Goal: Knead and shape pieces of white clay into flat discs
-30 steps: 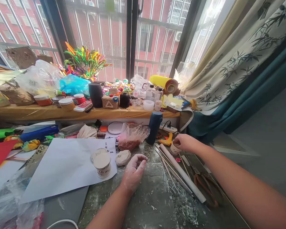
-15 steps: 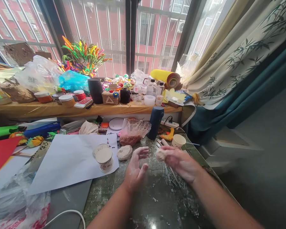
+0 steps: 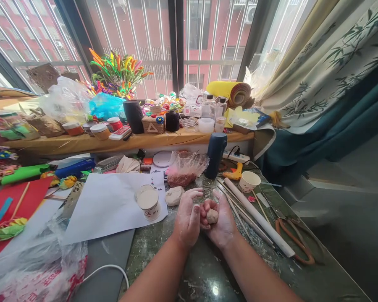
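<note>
My right hand [image 3: 221,220] is curled around a small pale lump of clay [image 3: 212,215], palm turned up above the dark stone tabletop [image 3: 208,268]. My left hand [image 3: 188,216], dusted white, has its fingers bent against the lump from the left side. A second flattened piece of clay [image 3: 174,195] lies on the table just behind my left hand. A small paper cup [image 3: 249,181] stands to the right, beyond a white rolling stick [image 3: 258,217].
A white sheet [image 3: 108,205] carries two lidded paper cups [image 3: 148,203]. A plastic bag with reddish material [image 3: 185,170], a dark blue bottle [image 3: 216,155], a glue gun [image 3: 234,173], thin sticks and scissors [image 3: 294,239] lie nearby. A cluttered shelf runs along the window.
My right hand left the small paper cup, came back toward the middle with a lump of clay, and both hands have closed together around it. The view has shifted slightly left.
</note>
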Action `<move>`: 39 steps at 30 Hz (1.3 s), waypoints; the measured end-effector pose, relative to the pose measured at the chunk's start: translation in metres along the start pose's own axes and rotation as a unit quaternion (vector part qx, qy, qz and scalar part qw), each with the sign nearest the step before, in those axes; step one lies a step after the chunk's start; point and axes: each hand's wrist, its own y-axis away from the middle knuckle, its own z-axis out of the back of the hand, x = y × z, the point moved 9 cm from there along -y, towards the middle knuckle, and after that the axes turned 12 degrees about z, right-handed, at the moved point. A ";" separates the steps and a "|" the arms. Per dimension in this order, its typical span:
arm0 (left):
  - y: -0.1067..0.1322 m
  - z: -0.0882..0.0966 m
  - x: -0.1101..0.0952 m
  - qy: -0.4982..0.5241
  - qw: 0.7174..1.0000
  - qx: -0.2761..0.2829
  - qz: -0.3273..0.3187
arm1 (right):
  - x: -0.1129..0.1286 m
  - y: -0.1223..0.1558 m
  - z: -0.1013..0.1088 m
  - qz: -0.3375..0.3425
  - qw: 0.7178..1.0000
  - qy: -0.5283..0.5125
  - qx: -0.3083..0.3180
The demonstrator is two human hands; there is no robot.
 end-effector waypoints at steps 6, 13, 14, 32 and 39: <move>-0.005 0.001 0.005 0.024 0.999 -0.014 0.023 | -0.001 -0.001 0.008 0.008 1.000 0.009 -0.002; -0.004 -0.001 -0.011 -0.122 0.992 0.018 -0.006 | -0.008 0.023 -0.022 0.104 0.992 0.058 0.033; -0.006 0.007 -0.006 -0.113 0.993 -0.015 0.011 | -0.011 0.028 -0.033 0.090 0.993 0.046 0.067; -0.013 0.020 0.040 0.375 0.855 -0.159 0.320 | -0.015 0.019 0.026 0.098 0.977 0.104 -0.159; -0.007 0.023 0.037 0.250 0.919 -0.128 0.278 | -0.023 0.020 0.001 0.057 0.996 0.006 -0.075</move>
